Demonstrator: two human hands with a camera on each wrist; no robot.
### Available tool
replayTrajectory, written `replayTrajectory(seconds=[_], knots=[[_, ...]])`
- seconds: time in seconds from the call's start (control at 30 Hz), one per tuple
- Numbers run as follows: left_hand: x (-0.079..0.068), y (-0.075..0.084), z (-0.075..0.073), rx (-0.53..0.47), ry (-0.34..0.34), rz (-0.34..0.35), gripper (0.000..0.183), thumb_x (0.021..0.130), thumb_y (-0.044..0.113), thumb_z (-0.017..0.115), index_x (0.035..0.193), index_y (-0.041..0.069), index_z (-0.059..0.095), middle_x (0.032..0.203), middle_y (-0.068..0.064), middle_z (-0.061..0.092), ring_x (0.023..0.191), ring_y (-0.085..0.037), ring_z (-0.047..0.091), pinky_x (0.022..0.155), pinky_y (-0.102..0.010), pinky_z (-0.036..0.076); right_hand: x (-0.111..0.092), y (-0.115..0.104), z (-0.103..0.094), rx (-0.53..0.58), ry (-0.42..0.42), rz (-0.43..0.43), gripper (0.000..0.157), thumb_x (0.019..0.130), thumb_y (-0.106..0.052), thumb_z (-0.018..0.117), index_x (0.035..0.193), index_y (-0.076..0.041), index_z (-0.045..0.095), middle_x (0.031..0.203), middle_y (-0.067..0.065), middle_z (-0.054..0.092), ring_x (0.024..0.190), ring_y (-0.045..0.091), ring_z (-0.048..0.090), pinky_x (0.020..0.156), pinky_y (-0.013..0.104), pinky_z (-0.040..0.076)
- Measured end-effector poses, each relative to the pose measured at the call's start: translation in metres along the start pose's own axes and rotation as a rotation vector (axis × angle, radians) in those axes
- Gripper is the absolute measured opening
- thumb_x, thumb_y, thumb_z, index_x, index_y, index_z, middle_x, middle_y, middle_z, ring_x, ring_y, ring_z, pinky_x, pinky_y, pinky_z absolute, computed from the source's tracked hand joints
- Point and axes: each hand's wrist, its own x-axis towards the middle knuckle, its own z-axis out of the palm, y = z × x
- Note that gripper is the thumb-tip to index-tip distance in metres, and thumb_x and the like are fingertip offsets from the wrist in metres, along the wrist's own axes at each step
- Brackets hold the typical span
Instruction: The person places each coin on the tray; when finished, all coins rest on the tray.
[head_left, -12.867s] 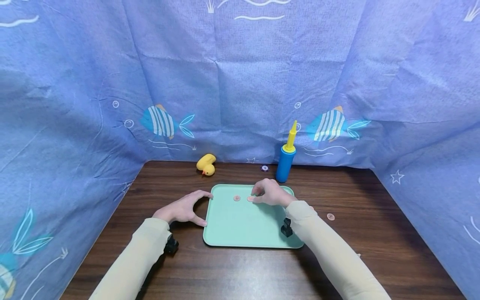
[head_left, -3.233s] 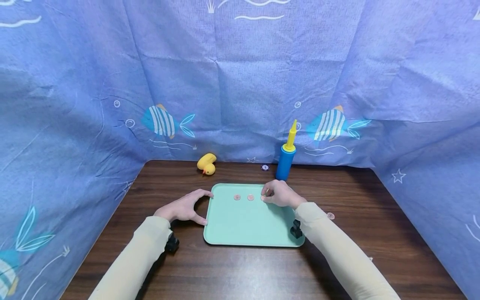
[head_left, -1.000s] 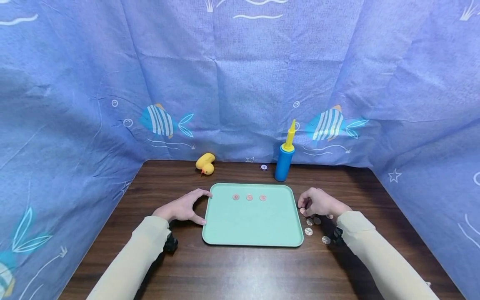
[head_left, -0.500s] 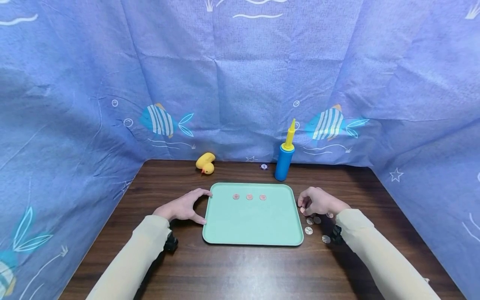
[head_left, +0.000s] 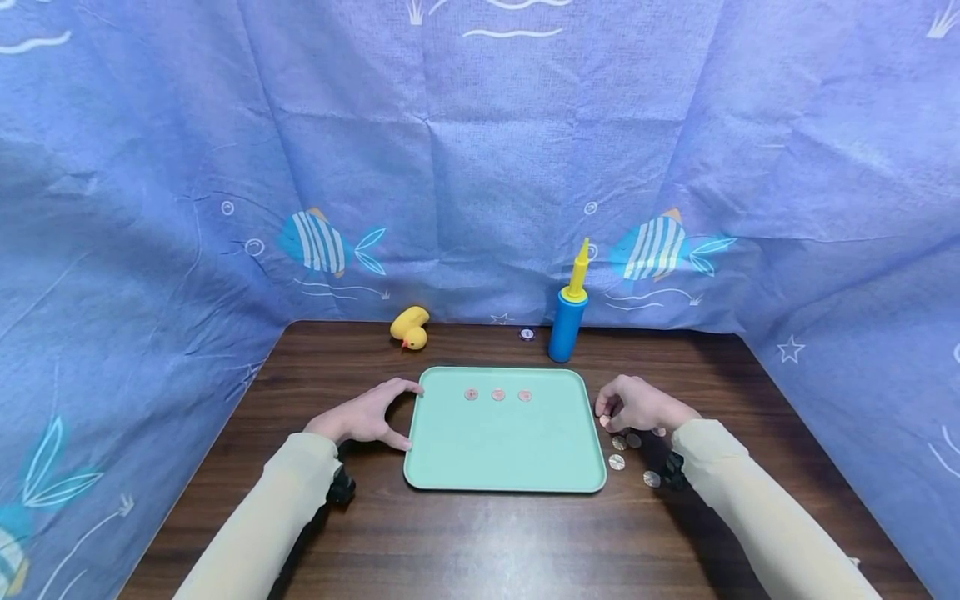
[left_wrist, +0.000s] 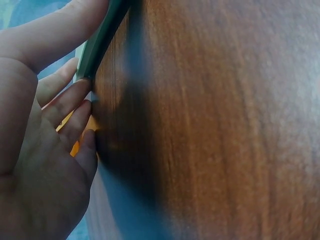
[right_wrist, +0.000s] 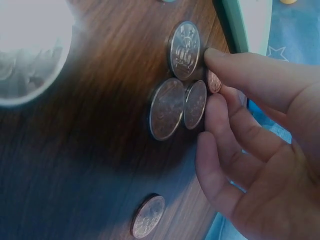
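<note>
A mint-green tray [head_left: 502, 450] lies on the table with three copper coins, left [head_left: 471, 394], middle [head_left: 498, 395] and right [head_left: 525, 396], in a row near its far edge. My left hand [head_left: 365, 415] rests thumb and fingertips against the tray's left rim, fingers spread; the left wrist view shows the same hand [left_wrist: 50, 115] at the rim's outer side. Just beyond the right rim, my right hand [head_left: 636, 403] pinches a small copper coin [right_wrist: 214, 81] between thumb and fingers, low over the table. Silver coins [right_wrist: 185, 51] lie right beside those fingertips.
Other loose coins [head_left: 617, 462] lie right of the tray, one [head_left: 652, 479] nearer me. At the back are a yellow rubber duck [head_left: 411, 327], a round chip [head_left: 527, 334] and a blue hand pump [head_left: 567, 325] with a yellow nozzle. A blue fish-print curtain [head_left: 480, 167] encloses the table.
Earlier my right hand was at the second coin on the tray, then at the third. It has since moved right to the loose coins and pinches another. My left hand has stayed put.
</note>
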Motion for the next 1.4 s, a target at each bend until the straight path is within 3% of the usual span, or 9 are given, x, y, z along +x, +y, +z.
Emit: replayTrajectory(seconds=[0.63, 1.4], knots=[[-0.0029, -0.0009, 0.0003, -0.011, 0.0, 0.007, 0.094, 0.081, 0.044, 0.092, 0.156, 0.015, 0.045, 0.162, -0.013, 0.038, 0.152, -0.036, 0.033, 0.119, -0.061, 0.031, 0.0011, -0.0042, 0.0014, -0.011, -0.008, 0.026, 0.022, 0.075, 0.006, 0.084, 0.086, -0.012, 0.076, 0.077, -0.005, 0.067, 0.072, 0.011, 0.06, 0.065, 0.026, 0.051], [0.0003, -0.0014, -0.0014, -0.003, -0.004, 0.008, 0.094, 0.08, 0.046, 0.092, 0.155, 0.016, 0.045, 0.162, -0.011, 0.039, 0.153, -0.034, 0.033, 0.12, -0.06, 0.031, -0.0015, 0.0041, -0.0021, -0.012, -0.002, -0.051, 0.021, 0.079, 0.004, 0.086, 0.089, -0.013, 0.077, 0.08, -0.006, 0.071, 0.073, 0.009, 0.065, 0.068, 0.025, 0.055]])
